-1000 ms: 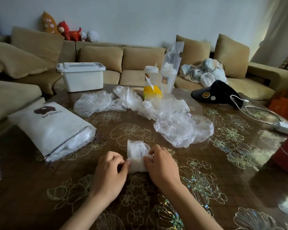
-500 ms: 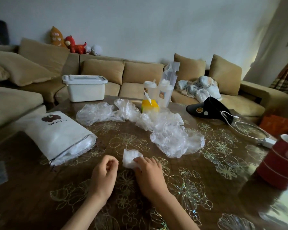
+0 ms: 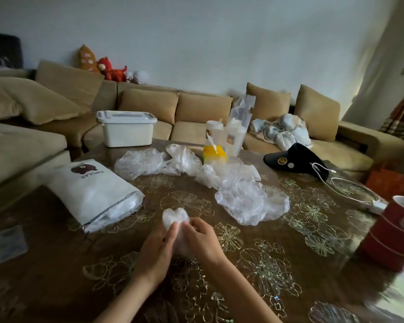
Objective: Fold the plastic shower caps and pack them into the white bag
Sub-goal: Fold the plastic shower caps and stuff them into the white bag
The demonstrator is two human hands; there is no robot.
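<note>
"Two hands on one cap, is that the entry?"

"Yes. My left hand [image 3: 158, 250] and my right hand [image 3: 202, 237] are both pinched shut on a folded shower cap [image 3: 175, 217], thumbs and fingertips pressed together at its near edge. The bundle stands up past my fingers, small and compact, rounded at the top."

"Position?"

"Near the front middle of the table [image 3: 56, 264], over the gold flower pattern. Whether it touches the tabletop I cannot tell; my hands cover its lower part."

"And the bag?"

"The white bag [image 3: 89, 190] lies flat to my left, its open mouth turned toward me, drawstring trailing at the corner. Clear plastic shows inside the mouth. It sits apart from my hands."

"Remaining stock?"

"Unfolded shower caps [image 3: 250, 197] lie crumpled in a loose row across the middle of the table, from the bag's far corner over to the right. The closest one lies just beyond my right hand, not touching it."

"Other items noted?"

"A white lidded bin [image 3: 126, 130] at the far edge, a yellow carton [image 3: 214, 155] behind the caps, a black visor [image 3: 296, 160] with a white cable [image 3: 350, 194] to the right, a red mug [image 3: 392, 231] at the right edge."
</note>
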